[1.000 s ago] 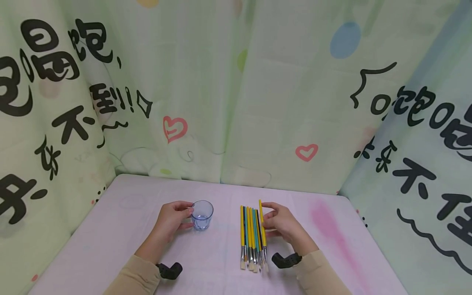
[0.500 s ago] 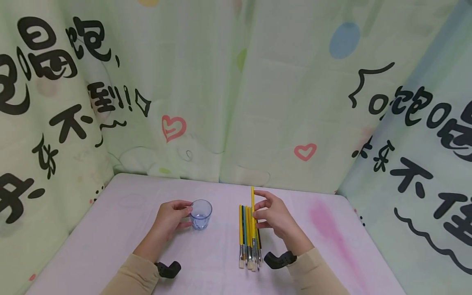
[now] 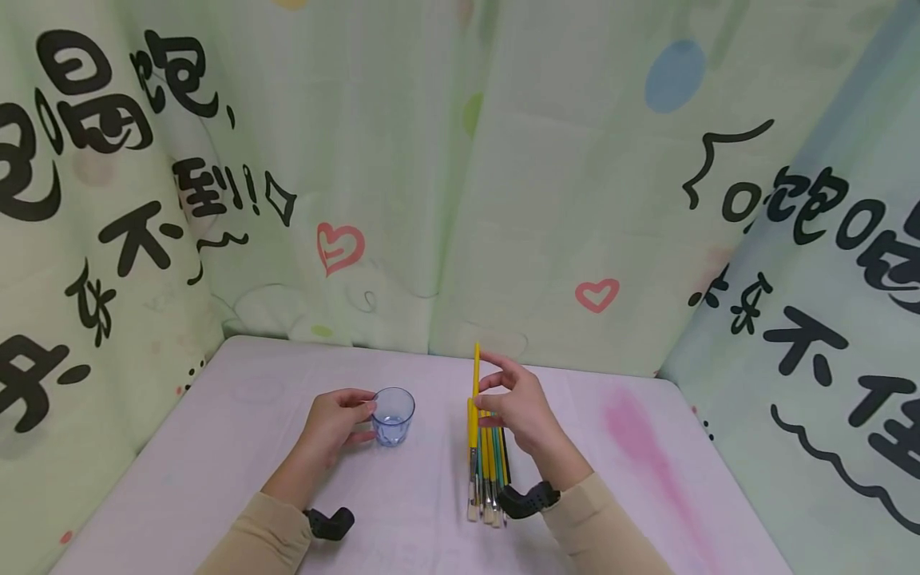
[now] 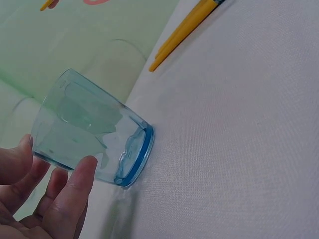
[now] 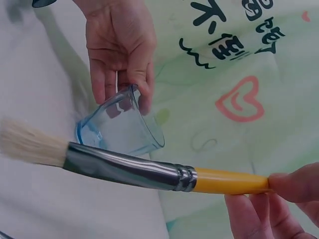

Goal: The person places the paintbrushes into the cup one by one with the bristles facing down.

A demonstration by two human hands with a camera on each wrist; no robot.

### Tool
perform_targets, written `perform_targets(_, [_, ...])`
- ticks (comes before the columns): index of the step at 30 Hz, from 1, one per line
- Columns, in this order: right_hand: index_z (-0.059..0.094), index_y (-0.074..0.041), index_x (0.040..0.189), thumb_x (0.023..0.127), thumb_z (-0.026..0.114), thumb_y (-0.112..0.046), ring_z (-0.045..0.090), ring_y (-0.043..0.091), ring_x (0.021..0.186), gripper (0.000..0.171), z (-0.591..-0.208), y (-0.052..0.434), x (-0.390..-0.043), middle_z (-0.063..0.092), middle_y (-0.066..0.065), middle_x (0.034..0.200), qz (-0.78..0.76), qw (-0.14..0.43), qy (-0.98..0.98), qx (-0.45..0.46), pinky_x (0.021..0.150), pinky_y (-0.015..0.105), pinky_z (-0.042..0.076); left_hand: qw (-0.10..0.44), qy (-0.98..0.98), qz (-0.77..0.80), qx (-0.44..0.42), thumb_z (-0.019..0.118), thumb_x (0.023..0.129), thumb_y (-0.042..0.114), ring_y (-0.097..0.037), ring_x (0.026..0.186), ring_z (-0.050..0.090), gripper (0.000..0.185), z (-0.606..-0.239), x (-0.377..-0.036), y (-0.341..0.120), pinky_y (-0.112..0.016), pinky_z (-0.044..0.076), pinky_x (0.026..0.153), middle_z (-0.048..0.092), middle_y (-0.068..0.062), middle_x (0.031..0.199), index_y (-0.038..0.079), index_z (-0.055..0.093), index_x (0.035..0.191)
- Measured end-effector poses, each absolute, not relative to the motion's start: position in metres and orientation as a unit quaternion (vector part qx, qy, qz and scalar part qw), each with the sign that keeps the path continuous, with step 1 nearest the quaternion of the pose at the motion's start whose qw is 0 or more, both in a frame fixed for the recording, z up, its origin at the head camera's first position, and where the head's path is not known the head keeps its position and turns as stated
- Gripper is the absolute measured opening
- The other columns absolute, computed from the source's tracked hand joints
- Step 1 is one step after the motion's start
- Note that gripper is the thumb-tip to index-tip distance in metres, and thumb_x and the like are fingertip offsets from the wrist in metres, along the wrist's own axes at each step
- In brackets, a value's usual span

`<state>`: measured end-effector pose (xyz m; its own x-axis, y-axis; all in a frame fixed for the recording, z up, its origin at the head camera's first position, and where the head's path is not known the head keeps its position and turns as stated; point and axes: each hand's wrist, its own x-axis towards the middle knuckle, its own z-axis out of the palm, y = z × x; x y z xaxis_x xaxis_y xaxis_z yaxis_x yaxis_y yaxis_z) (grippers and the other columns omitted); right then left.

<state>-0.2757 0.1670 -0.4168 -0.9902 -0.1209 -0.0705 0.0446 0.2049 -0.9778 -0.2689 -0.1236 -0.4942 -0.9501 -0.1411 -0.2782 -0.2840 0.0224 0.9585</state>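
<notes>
Paintbrush [image 5: 149,174]: right hand [image 3: 519,403] pinches its handle; bristles show only from the wrist
Cup [image 3: 393,416]: left hand [image 3: 332,422] curls round it

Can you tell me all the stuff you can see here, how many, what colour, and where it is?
cup: one, clear blue glass, on the table left of the brushes, upright.
lifted brush: one, yellow handle, silver metal band, pale bristles, held above the row.
row of brushes: several, I cannot count them exactly; mostly yellow handles, some teal and dark, lying side by side on the table with bristles toward the person.
table: one, whitish cloth top with a pink smear at the right.
curtain: pale green, behind and at both sides, with black writing, pink hearts and coloured dots.
wrist cameras: two, black, one on each wrist.
sleeves: two, beige.
left hand: one, holds the cup's side.
right hand: one, pinches the lifted brush's handle.
</notes>
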Motion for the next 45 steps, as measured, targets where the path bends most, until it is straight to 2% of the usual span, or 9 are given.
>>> perform_targets(5, [0.056, -0.026, 0.155, 0.093, 0.074, 0.007, 0.071, 0.024, 0.086, 0.073, -0.414, 0.155, -0.278, 0.063, 0.014, 0.109, -0.636, 0.048, 0.77, -0.032, 0.072, 0.038, 0.07, 0.054, 0.713, 0.683, -0.149, 0.073, 0.103, 0.011, -0.023, 0.102, 0.071, 0.027, -0.494, -0.269, -0.124, -0.038, 0.07, 0.081, 0.067, -0.016, 0.119, 0.004, 0.073, 0.13])
perform_targets(12, [0.056, -0.03, 0.155, 0.094, 0.073, 0.007, 0.071, 0.024, 0.087, 0.073, -0.411, 0.14, -0.285, 0.063, 0.013, 0.109, -0.654, 0.032, 0.755, -0.037, 0.08, 0.048, 0.07, 0.054, 0.716, 0.681, -0.147, 0.072, 0.104, 0.012, -0.023, 0.102, 0.071, 0.028, -0.494, -0.269, -0.125, -0.035, 0.07, 0.079, 0.066, -0.017, 0.121, 0.005, 0.073, 0.131])
perform_targets(16, [0.056, -0.031, 0.154, 0.094, 0.074, 0.006, 0.073, 0.024, 0.083, 0.073, -0.409, 0.132, -0.289, 0.063, 0.012, 0.11, -0.662, 0.019, 0.748, -0.045, 0.078, 0.045, 0.071, 0.055, 0.713, 0.683, -0.147, 0.072, 0.104, 0.012, -0.023, 0.101, 0.072, 0.029, -0.496, -0.27, -0.125, -0.036, 0.07, 0.079, 0.066, -0.017, 0.121, 0.005, 0.073, 0.131])
perform_targets(21, [0.056, -0.031, 0.155, 0.094, 0.074, 0.007, 0.075, 0.023, 0.087, 0.074, -0.405, 0.12, -0.291, 0.063, 0.012, 0.111, -0.674, -0.007, 0.736, -0.063, 0.081, 0.046, 0.07, 0.056, 0.709, 0.687, -0.149, 0.072, 0.103, 0.011, -0.023, 0.1, 0.071, 0.028, -0.496, -0.271, -0.125, -0.037, 0.07, 0.08, 0.066, -0.017, 0.12, 0.004, 0.073, 0.131])
perform_targets(31, [0.057, -0.027, 0.154, 0.094, 0.072, 0.01, 0.073, 0.02, 0.087, 0.072, -0.402, 0.099, -0.295, 0.063, 0.012, 0.11, -0.708, -0.049, 0.698, -0.095, 0.083, 0.047, 0.07, 0.054, 0.704, 0.694, -0.142, 0.072, 0.103, 0.01, -0.023, 0.101, 0.071, 0.029, -0.496, -0.269, -0.124, -0.039, 0.07, 0.081, 0.066, -0.017, 0.12, 0.002, 0.073, 0.13])
perform_targets(36, [0.057, -0.028, 0.155, 0.095, 0.072, 0.008, 0.072, 0.019, 0.088, 0.071, -0.402, 0.087, -0.297, 0.062, 0.013, 0.112, -0.719, -0.06, 0.686, -0.096, 0.081, 0.043, 0.07, 0.055, 0.707, 0.69, -0.148, 0.071, 0.104, 0.01, -0.025, 0.104, 0.071, 0.028, -0.493, -0.269, -0.124, -0.038, 0.07, 0.081, 0.066, -0.019, 0.123, 0.003, 0.073, 0.131])
perform_targets(42, [0.057, -0.029, 0.155, 0.096, 0.072, 0.007, 0.07, 0.019, 0.089, 0.071, -0.4, 0.074, -0.3, 0.063, 0.01, 0.113, -0.731, -0.072, 0.672, -0.095, 0.086, 0.049, 0.069, 0.06, 0.71, 0.683, -0.158, 0.072, 0.104, 0.012, -0.026, 0.107, 0.071, 0.029, -0.493, -0.27, -0.123, -0.038, 0.07, 0.082, 0.065, -0.019, 0.127, 0.006, 0.073, 0.132])
perform_targets(45, [0.058, -0.029, 0.154, 0.096, 0.072, 0.008, 0.069, 0.019, 0.089, 0.07, -0.401, 0.069, -0.302, 0.063, 0.01, 0.113, -0.731, -0.081, 0.671, -0.095, 0.086, 0.048, 0.069, 0.061, 0.71, 0.683, -0.159, 0.072, 0.104, 0.012, -0.027, 0.107, 0.071, 0.029, -0.494, -0.271, -0.123, -0.038, 0.07, 0.082, 0.065, -0.019, 0.127, 0.006, 0.073, 0.132])
